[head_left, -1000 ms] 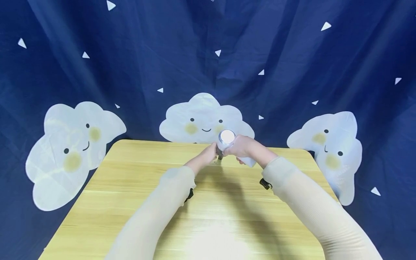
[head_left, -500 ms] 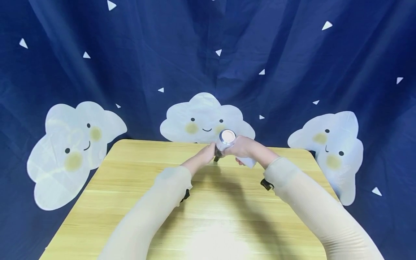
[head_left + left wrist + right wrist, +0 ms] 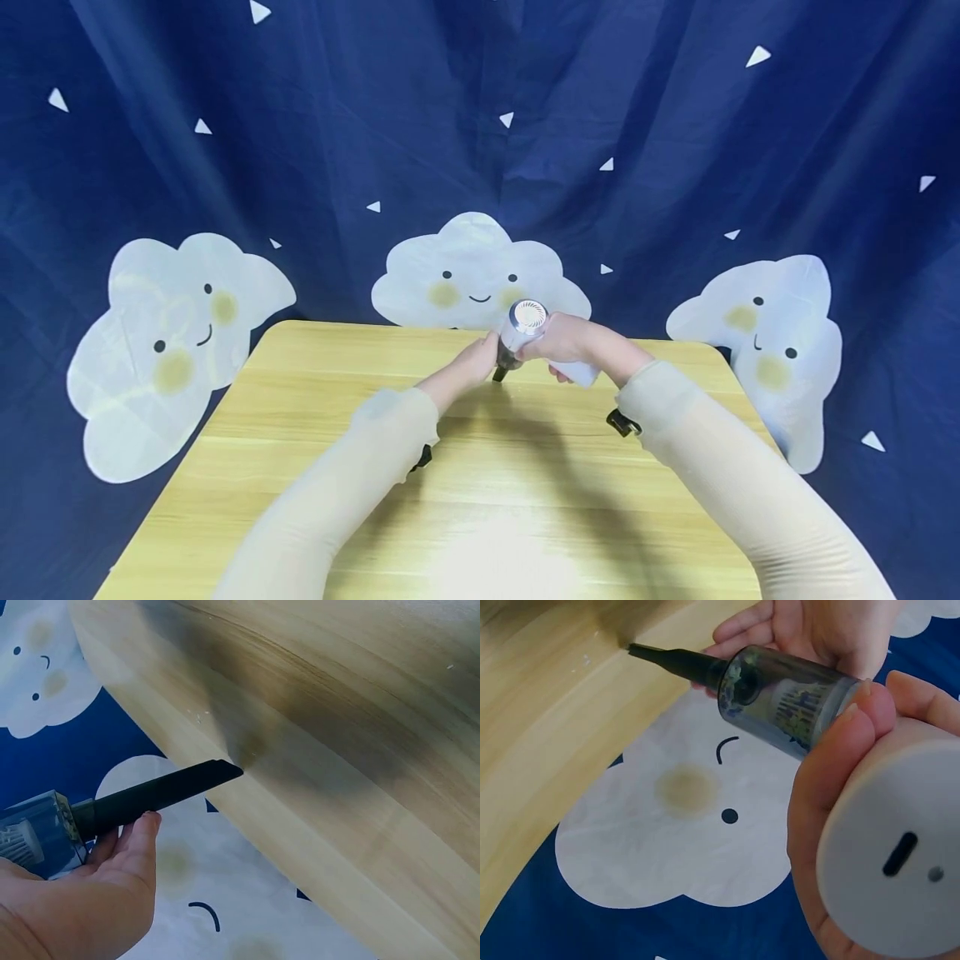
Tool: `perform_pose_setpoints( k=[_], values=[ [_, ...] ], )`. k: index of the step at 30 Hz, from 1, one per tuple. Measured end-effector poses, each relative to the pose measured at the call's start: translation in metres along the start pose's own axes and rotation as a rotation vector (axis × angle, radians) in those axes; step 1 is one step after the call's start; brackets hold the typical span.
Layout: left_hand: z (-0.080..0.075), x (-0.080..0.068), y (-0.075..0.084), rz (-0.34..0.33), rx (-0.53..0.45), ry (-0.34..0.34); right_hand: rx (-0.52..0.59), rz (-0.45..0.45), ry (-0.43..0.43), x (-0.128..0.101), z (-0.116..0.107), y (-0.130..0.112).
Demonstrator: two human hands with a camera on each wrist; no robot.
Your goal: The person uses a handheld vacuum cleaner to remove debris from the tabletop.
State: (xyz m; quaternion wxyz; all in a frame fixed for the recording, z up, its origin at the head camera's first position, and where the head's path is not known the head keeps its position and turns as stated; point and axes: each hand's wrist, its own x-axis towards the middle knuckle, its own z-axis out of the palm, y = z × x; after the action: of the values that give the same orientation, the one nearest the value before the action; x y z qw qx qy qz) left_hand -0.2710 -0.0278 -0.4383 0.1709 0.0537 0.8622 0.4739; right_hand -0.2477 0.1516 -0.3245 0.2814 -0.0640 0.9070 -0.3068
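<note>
Two hands met on one small handheld vacuum (image 3: 525, 329) above the far edge of the wooden table (image 3: 300, 433). The right hand (image 3: 572, 340) was wrapped round the white handle (image 3: 889, 847), fingers and thumb curled about it, its flat end with a slot facing the wrist camera. The left hand (image 3: 90, 892) lay nearly flat and loose under the front end, fingertips (image 3: 146, 823) touching the base of the black nozzle (image 3: 157, 791) beside the clear dust cup (image 3: 787, 701); it supported more than it gripped.

The nozzle tip sat just at the table's edge, close to a few pale crumbs (image 3: 201, 715).

Judging by its size and how easily one hand carried it, the vacuum was probably light, and it looked stiff throughout, made of hard smooth plastic. The glossy cup could slip under bare fingers, and the thin nozzle seemed the weakest part. The handle looked like the best place to grip, with a second hand steadying the cup.
</note>
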Motion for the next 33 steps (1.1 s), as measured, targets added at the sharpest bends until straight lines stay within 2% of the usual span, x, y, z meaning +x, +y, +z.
perform_pose_setpoints(
  k=[6,14,23,33],
  values=[
    [0.001,-0.004,0.002,-0.001,0.03,0.035,-0.006,-0.005,-0.012,-0.001,-0.001,0.003],
    [0.013,-0.003,0.004,0.054,-0.021,-0.018,-0.109,0.035,0.017,-0.008,-0.004,0.003],
    [0.024,-0.002,0.006,0.093,-0.004,-0.017,-0.17,0.078,0.037,-0.015,-0.004,0.003],
    [0.036,-0.005,0.011,0.146,-0.09,-0.077,-0.221,0.086,0.019,-0.025,-0.009,0.01]
  ],
)
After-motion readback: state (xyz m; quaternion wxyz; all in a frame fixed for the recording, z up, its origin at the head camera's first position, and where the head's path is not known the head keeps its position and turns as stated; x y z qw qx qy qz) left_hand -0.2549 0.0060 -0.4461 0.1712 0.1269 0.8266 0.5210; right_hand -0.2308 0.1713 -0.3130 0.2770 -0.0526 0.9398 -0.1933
